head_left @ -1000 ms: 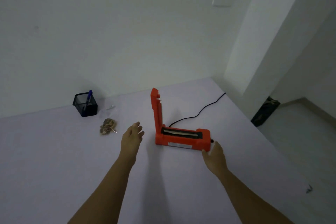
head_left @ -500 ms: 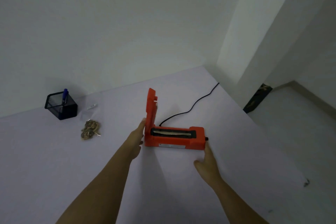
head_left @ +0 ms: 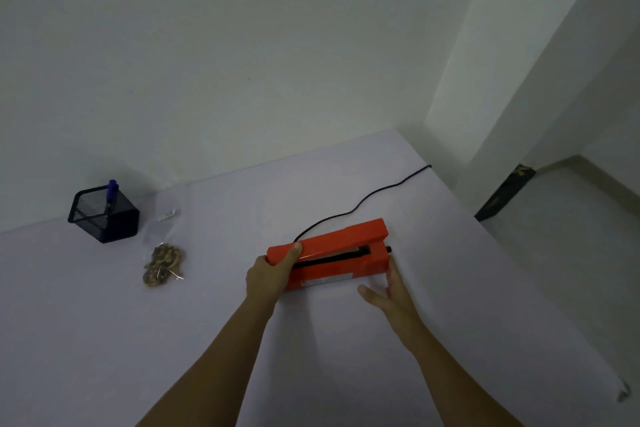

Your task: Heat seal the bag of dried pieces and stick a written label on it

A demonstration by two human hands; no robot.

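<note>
So, left hand (head_left: 272,276): fingers were curled round the left end of the heat sealer (head_left: 332,255), with the thumb laid on top. The grip was judged as meant for pressing or steadying that end.
Right hand (head_left: 391,291): fingers were kept straight and laid flat against the right end of the sealer, the thumb spread toward the near side. Nothing was gripped. The hand was judged to act as a stop so the unit would not slide.
Pressing arm (head_left: 329,239): was seen lowered onto the base between the two sets of fingers, with a dark slot left showing along the front. No bag was seen in the slot.
Bag of dried pieces (head_left: 162,263): was left flat on the table (head_left: 104,340), well apart to the left of the left-hand fingers and untouched. Sealing was judged not yet begun.
Cord (head_left: 363,204): was trailed away beyond the fingers toward the far table edge, out of the working side.
Pen holder (head_left: 104,215): was set beyond the bag, farther still from the left fingers, with the pen (head_left: 111,189) stood upright inside, judged as kept ready for label writing.
White scrap (head_left: 169,214): was noted just right of the holder. Whether it was a label or the bag top could not be told.
</note>
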